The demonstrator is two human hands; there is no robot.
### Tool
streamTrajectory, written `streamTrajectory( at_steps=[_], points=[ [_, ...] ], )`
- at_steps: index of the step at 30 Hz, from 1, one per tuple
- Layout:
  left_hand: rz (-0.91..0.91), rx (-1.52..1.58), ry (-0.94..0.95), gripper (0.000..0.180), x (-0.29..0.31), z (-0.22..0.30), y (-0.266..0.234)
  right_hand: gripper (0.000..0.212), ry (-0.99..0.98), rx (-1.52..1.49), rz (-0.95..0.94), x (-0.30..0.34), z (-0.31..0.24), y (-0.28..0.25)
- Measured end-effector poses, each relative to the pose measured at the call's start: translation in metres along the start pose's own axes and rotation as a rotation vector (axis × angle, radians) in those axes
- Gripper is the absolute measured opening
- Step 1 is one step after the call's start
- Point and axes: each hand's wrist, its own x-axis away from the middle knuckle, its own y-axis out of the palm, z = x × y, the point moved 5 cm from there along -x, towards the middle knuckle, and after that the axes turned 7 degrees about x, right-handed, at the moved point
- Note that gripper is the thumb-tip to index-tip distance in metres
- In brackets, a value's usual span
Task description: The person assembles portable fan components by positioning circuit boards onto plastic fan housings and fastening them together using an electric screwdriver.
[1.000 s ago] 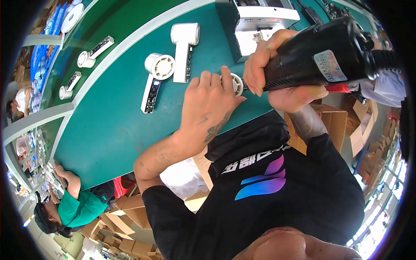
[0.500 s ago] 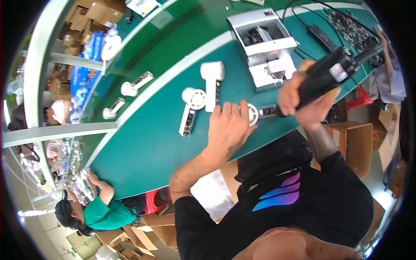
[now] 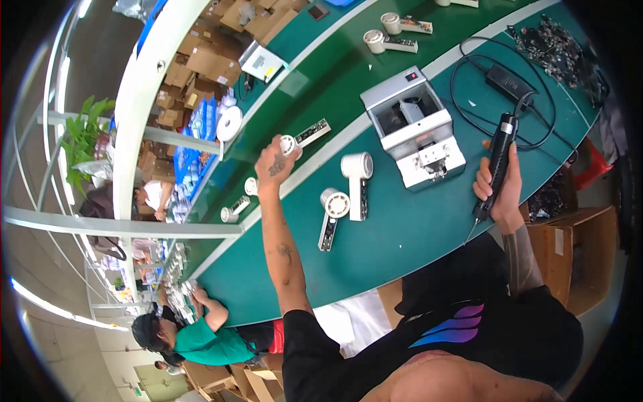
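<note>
My left hand (image 3: 273,166) is stretched out over the dark green strip beyond the bench, its fingers closed round the head of a white handheld fan (image 3: 312,134). This fan's handle is uncovered and shows the parts inside. In my right hand (image 3: 506,184) is a black electric screwdriver (image 3: 499,157), its thin bit pointing down near the bench's front edge. Between my hands, two more white fans lie on the green bench: one fan (image 3: 355,166) beside the grey machine, another fan (image 3: 335,202) nearer me. Both have uncovered handles too.
A grey box-shaped machine (image 3: 410,124) stands behind the bench's middle. The screwdriver's cable loops round a black power adapter (image 3: 510,82) near piled small dark parts (image 3: 552,50). More fans (image 3: 392,41) lie on the far strip. A person in green (image 3: 207,342) works at the left.
My left hand has moved from the bench to the far strip with the fan. My right hand has drawn the screwdriver away to the right. The whole view has shifted.
</note>
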Motion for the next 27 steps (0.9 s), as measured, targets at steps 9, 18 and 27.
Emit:
streamTrajectory(
  at_steps=[9,18,27],
  points=[
    [-0.204,0.124,-0.101,0.074,-0.031,-0.017,0.053,0.060,0.072,0.025,-0.025,-0.001,-0.005,-0.008],
    [0.174,-0.051,0.707,0.066,-0.102,0.150,0.038,0.062,0.080,0.049,-0.009,-0.004,-0.006,-0.008],
    [0.304,-0.220,1.180,0.057,-0.196,0.282,0.119,0.063,0.126,0.012,-0.014,-0.005,0.000,-0.012]
  ],
)
